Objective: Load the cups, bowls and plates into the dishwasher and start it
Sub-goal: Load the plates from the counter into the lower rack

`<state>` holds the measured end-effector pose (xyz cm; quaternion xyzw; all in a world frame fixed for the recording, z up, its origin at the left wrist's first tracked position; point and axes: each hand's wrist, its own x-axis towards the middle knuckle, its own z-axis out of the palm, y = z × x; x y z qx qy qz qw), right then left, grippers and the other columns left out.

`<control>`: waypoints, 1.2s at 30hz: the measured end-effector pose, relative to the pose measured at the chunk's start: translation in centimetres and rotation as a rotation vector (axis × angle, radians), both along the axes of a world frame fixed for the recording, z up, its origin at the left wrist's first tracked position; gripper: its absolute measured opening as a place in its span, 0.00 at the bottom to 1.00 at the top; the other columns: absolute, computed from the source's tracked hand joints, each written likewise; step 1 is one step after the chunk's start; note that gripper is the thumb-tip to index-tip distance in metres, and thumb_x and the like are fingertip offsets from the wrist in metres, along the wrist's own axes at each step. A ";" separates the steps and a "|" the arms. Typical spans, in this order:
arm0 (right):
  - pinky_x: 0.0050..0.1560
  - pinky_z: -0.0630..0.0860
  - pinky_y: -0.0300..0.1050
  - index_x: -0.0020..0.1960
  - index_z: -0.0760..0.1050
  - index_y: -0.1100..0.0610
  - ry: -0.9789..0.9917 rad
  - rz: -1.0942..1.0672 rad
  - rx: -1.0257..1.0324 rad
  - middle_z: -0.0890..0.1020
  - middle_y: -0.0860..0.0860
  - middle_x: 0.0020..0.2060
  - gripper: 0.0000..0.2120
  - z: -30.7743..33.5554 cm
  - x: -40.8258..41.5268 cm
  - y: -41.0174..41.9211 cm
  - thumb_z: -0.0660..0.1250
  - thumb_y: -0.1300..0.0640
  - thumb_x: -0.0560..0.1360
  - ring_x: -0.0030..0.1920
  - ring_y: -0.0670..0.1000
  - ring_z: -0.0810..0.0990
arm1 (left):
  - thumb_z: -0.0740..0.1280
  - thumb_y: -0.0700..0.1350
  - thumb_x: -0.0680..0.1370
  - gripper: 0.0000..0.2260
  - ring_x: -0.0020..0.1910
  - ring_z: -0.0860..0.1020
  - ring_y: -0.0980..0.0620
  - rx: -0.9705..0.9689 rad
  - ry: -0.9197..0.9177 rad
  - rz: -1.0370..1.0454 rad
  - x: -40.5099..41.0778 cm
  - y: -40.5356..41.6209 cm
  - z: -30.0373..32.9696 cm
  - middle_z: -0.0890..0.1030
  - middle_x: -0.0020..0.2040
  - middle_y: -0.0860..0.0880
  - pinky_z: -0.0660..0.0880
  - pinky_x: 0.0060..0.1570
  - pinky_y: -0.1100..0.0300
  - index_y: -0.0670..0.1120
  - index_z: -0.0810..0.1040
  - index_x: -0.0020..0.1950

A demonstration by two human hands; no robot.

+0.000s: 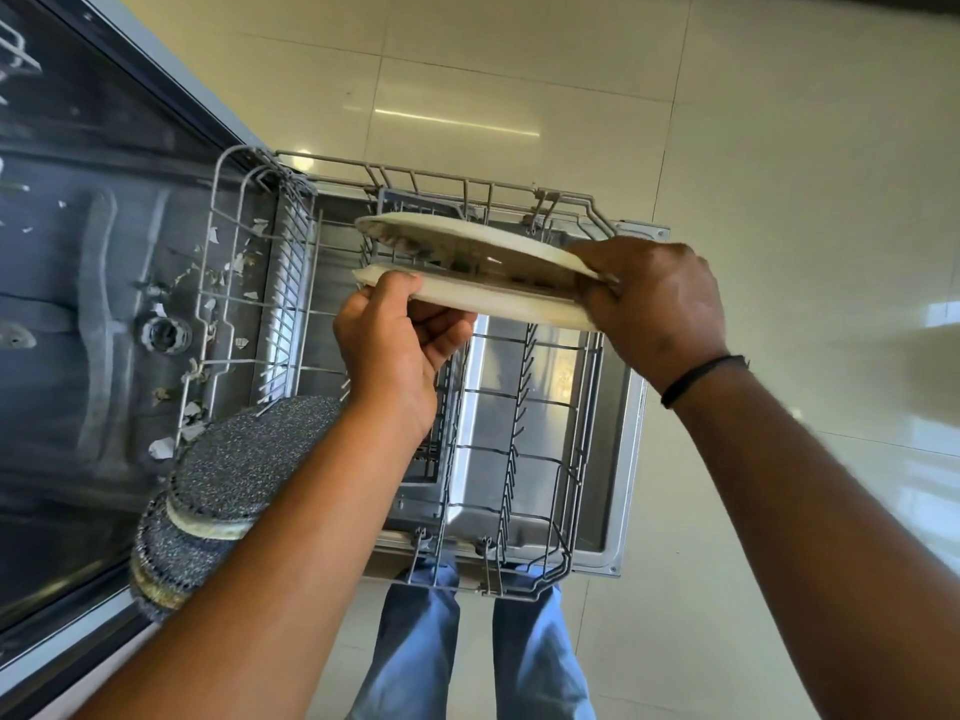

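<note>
Two white plates are held edge-on above the pulled-out lower rack [519, 449] of the dishwasher. My left hand [395, 350] grips the left rim of the nearer white plate [498, 301]. My right hand [654, 304] grips the right rims of both, the farther white plate [467, 241] tilting away and showing food residue on its face. Two speckled grey plates [239, 459] stand on edge in the rack's near left corner, partly behind my left forearm.
The rack sits over the open dishwasher door [618, 511]. The dark tub [78, 304] lies to the left with bits of food debris on its floor. Glossy cream floor tiles [779, 148] surround the door. Legs in blue jeans [415, 641] show below the rack.
</note>
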<state>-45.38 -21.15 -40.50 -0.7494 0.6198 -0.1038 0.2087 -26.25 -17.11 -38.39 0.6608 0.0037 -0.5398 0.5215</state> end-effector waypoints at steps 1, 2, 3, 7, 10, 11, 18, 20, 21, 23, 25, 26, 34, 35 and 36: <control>0.42 0.78 0.48 0.56 0.83 0.46 -0.030 -0.017 0.081 0.84 0.51 0.41 0.10 0.3 0.0 -0.5 0.67 0.47 0.78 0.42 0.58 0.81 | 0.64 0.38 0.80 0.04 0.28 0.82 0.48 -0.001 0.006 0.007 0.1 0.0 -0.1 0.80 0.31 0.45 0.75 0.25 0.63 0.38 0.75 0.52; 0.41 0.76 0.44 0.56 0.83 0.44 -0.071 -0.022 0.167 0.84 0.50 0.40 0.11 0.6 0.0 -0.9 0.67 0.43 0.78 0.42 0.55 0.80 | 0.64 0.39 0.80 0.05 0.29 0.82 0.48 -0.001 0.014 0.012 0.2 -0.1 -0.1 0.80 0.30 0.45 0.75 0.25 0.62 0.38 0.75 0.52; 0.39 0.74 0.40 0.57 0.83 0.42 -0.116 -0.017 0.248 0.83 0.48 0.41 0.15 0.9 0.0 -1.2 0.67 0.37 0.76 0.43 0.51 0.80 | 0.64 0.39 0.80 0.04 0.29 0.82 0.48 -0.003 0.023 0.014 0.3 -0.2 -0.1 0.80 0.30 0.46 0.76 0.25 0.62 0.39 0.76 0.52; 0.44 0.77 0.44 0.58 0.82 0.43 -0.138 0.102 0.383 0.84 0.48 0.45 0.36 1.7 -0.1 -1.2 0.53 0.19 0.68 0.46 0.50 0.80 | 0.62 0.42 0.83 0.06 0.28 0.80 0.51 -0.030 0.056 0.036 1.0 -1.3 -0.3 0.80 0.28 0.48 0.77 0.27 0.61 0.41 0.75 0.50; 0.44 0.73 0.48 0.55 0.81 0.46 0.033 0.120 0.300 0.80 0.48 0.36 0.37 1.2 0.0 -1.4 0.47 0.22 0.71 0.46 0.54 0.76 | 0.62 0.48 0.85 0.11 0.30 0.82 0.50 -0.050 0.076 0.035 1.9 -2.1 -0.8 0.83 0.31 0.45 0.78 0.28 0.61 0.40 0.75 0.58; 0.45 0.70 0.49 0.53 0.81 0.45 0.072 0.131 0.263 0.77 0.48 0.34 0.37 0.9 0.0 -1.5 0.44 0.22 0.71 0.48 0.55 0.73 | 0.62 0.49 0.84 0.13 0.31 0.83 0.49 -0.054 0.077 0.026 2.2 -2.4 -0.9 0.84 0.33 0.45 0.78 0.28 0.61 0.40 0.75 0.59; 0.35 0.67 0.38 0.37 0.72 0.41 -0.338 0.015 0.319 0.73 0.40 0.27 0.22 -1.3 0.8 -1.7 0.53 0.25 0.74 0.31 0.37 0.74 | 0.63 0.52 0.83 0.14 0.34 0.84 0.48 -0.056 0.119 0.013 2.2 -3.2 -1.1 0.85 0.35 0.43 0.80 0.30 0.61 0.41 0.76 0.55; 0.34 0.66 0.37 0.37 0.72 0.39 -0.383 -0.018 0.309 0.71 0.40 0.26 0.20 -1.6 0.7 -1.5 0.55 0.26 0.73 0.30 0.38 0.73 | 0.63 0.53 0.83 0.14 0.33 0.84 0.48 -0.050 0.124 0.013 1.9 -3.3 -1.0 0.85 0.35 0.43 0.79 0.29 0.61 0.42 0.76 0.55; 0.34 0.66 0.37 0.37 0.73 0.41 -0.389 -0.028 0.307 0.71 0.41 0.26 0.23 -1.7 0.6 -1.6 0.54 0.24 0.72 0.30 0.40 0.72 | 0.63 0.53 0.83 0.15 0.34 0.84 0.48 -0.042 0.122 0.008 1.8 -3.4 -1.0 0.85 0.35 0.43 0.79 0.29 0.61 0.42 0.76 0.56; 0.34 0.67 0.38 0.40 0.78 0.49 -0.398 -0.041 0.323 0.71 0.43 0.27 0.33 -1.8 0.4 -1.8 0.52 0.21 0.69 0.29 0.42 0.71 | 0.64 0.54 0.82 0.14 0.33 0.84 0.48 -0.023 0.112 -0.004 1.6 -3.4 -0.9 0.85 0.35 0.43 0.79 0.29 0.60 0.43 0.76 0.55; 0.34 0.68 0.39 0.45 0.81 0.55 -0.410 -0.061 0.359 0.72 0.45 0.28 0.38 -1.1 0.6 -1.8 0.54 0.21 0.70 0.29 0.42 0.70 | 0.66 0.56 0.81 0.15 0.32 0.84 0.48 0.019 0.075 0.002 1.7 -3.3 -1.0 0.84 0.36 0.43 0.79 0.29 0.59 0.45 0.76 0.56; 0.34 0.67 0.39 0.46 0.81 0.55 -0.424 -0.071 0.361 0.73 0.45 0.29 0.37 -0.6 0.8 -1.6 0.55 0.23 0.71 0.30 0.42 0.70 | 0.67 0.58 0.80 0.17 0.31 0.83 0.48 0.047 0.055 0.017 1.7 -3.2 -1.2 0.83 0.38 0.43 0.80 0.30 0.58 0.46 0.75 0.60; 0.58 0.79 0.53 0.66 0.77 0.53 -0.401 -0.071 0.087 0.82 0.49 0.58 0.34 2.5 1.9 -0.7 0.65 0.29 0.72 0.58 0.50 0.80 | 0.65 0.65 0.78 0.29 0.34 0.84 0.45 0.120 0.001 0.018 2.9 -1.4 -2.4 0.82 0.41 0.43 0.80 0.34 0.55 0.46 0.69 0.70; 0.60 0.77 0.55 0.67 0.76 0.53 -0.393 -0.067 0.069 0.81 0.50 0.60 0.35 2.6 2.0 -0.8 0.65 0.29 0.72 0.60 0.51 0.79 | 0.65 0.64 0.79 0.29 0.33 0.83 0.46 0.122 -0.002 0.017 3.1 -1.3 -2.2 0.82 0.39 0.44 0.80 0.33 0.55 0.46 0.68 0.71; 0.62 0.76 0.56 0.69 0.75 0.53 -0.383 -0.063 0.056 0.80 0.50 0.61 0.36 2.8 2.0 -1.0 0.65 0.29 0.71 0.62 0.51 0.78 | 0.65 0.64 0.79 0.29 0.33 0.83 0.46 0.124 -0.005 0.015 3.1 -1.1 -2.1 0.82 0.38 0.44 0.80 0.33 0.55 0.45 0.68 0.71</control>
